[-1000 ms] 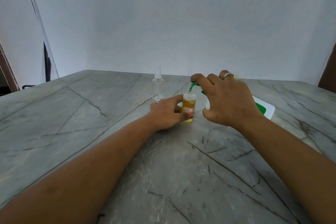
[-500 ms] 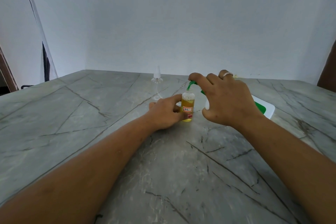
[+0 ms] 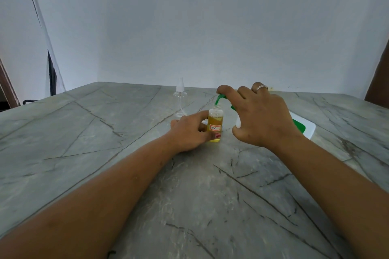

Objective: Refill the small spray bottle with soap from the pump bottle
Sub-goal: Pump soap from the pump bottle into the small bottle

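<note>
1. The small spray bottle (image 3: 215, 125) stood upright and uncapped on the bench (image 3: 88, 132), amber liquid filling most of it.
2. Our left hand (image 3: 190, 131) pinched its lower body between thumb and fingers.
3. The pump bottle's green nozzle (image 3: 219, 100) pointed into its neck.
4. Our right hand (image 3: 260, 114) curled over the pump bottle (image 3: 239, 127), mostly hiding it; it seemed to press the head.
5. A clear spray bottle (image 3: 180, 99) stood behind, apart.
</note>
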Demonstrator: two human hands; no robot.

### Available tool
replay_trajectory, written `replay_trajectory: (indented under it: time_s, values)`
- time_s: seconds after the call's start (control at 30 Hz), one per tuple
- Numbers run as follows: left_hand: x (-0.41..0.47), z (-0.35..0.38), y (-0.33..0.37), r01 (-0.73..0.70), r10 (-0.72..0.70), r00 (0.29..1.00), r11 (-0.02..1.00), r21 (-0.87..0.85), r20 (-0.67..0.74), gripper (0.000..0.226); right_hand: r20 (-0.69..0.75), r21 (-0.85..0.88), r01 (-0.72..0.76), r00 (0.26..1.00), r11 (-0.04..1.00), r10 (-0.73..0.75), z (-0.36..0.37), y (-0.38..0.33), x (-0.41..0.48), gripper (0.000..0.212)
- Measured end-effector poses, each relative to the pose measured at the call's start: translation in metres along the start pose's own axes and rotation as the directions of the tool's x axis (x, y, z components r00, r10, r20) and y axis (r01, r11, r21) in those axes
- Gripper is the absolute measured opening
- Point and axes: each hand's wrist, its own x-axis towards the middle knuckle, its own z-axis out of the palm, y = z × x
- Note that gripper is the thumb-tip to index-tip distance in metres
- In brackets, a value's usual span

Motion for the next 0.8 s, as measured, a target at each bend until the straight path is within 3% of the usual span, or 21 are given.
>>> replay_trajectory:
  time_s: [0.8]
  values:
    - [-0.0006, -0.0006, 0.0024, 0.011, -0.011, 1.0, 1.0, 0.006, -0.001, 0.059, 0.006, 0.003, 0.0, 1.0, 1.0, 0.0, -0.001, -0.001, 0.0004, 0.077]
